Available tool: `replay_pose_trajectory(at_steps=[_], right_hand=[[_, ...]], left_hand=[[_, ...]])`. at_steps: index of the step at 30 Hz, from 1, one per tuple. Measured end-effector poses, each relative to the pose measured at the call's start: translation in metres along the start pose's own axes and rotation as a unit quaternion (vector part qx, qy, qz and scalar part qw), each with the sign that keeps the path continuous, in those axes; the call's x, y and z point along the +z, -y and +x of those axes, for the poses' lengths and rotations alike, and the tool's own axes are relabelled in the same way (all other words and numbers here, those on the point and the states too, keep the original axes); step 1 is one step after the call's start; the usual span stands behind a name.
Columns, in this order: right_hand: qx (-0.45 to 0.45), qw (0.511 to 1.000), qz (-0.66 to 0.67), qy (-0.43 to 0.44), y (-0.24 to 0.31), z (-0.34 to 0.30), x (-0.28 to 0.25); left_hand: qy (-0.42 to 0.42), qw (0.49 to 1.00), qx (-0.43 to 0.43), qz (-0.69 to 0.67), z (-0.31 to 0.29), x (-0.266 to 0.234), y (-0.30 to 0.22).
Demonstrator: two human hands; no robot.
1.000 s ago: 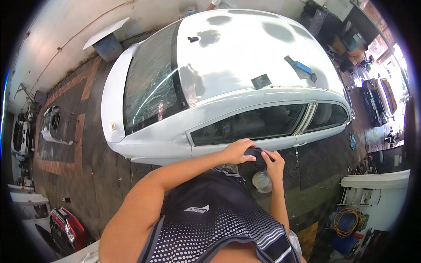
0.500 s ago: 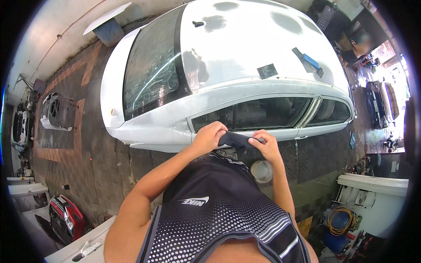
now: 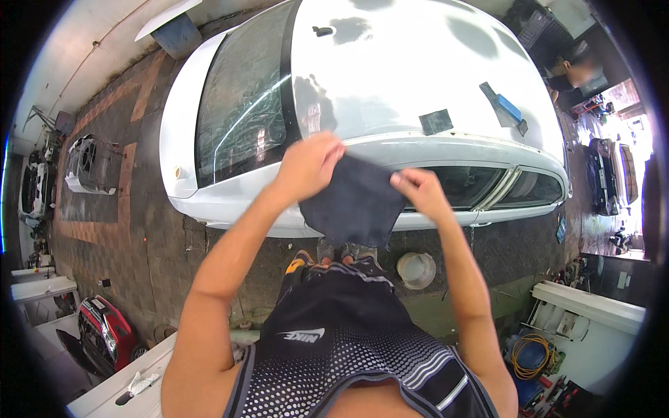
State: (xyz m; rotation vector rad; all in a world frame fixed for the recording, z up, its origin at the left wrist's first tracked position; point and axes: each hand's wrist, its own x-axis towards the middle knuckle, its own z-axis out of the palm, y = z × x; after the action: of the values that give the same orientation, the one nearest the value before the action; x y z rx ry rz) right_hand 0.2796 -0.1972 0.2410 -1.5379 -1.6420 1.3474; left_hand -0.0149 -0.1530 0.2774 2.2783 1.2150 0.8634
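Note:
Between my hands hangs a dark grey cloth [image 3: 355,202], spread out in front of the side of a white car [image 3: 390,111]. My left hand [image 3: 310,164] pinches its upper left corner, and my right hand [image 3: 424,194] grips the upper right corner between thumb and fingers. The cloth hides part of the car's side and front window. On the roof, beyond my right hand, lie a dark square sheet [image 3: 435,122] and a long dark tool with a blue block [image 3: 509,106]. Farther left on the roof is a small dark object [image 3: 323,31], too small to name.
A whitish bucket [image 3: 417,270] stands on the floor right of my feet. Another person [image 3: 578,75] is at the far right. At lower left is a red car front [image 3: 108,334]; at lower right, a coiled orange hose [image 3: 531,357]. A car part [image 3: 90,167] lies far left.
My hands have risen and moved forward toward the car. The cloth, bunched between them before, now hangs spread open.

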Motion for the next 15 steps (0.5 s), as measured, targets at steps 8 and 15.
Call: replay_pose_trajectory(at_steps=[8,15], right_hand=[[-0.185,0.855,-0.335,-0.349,-0.042,0.174,-0.004],[-0.125,0.813,-0.544,-0.165,-0.091,0.288,0.086]], left_hand=[[-0.327,0.94,-0.08,0.06,0.086,0.092,0.127],[-0.273,0.892,-0.324,0.156,0.016,0.194,0.264]])
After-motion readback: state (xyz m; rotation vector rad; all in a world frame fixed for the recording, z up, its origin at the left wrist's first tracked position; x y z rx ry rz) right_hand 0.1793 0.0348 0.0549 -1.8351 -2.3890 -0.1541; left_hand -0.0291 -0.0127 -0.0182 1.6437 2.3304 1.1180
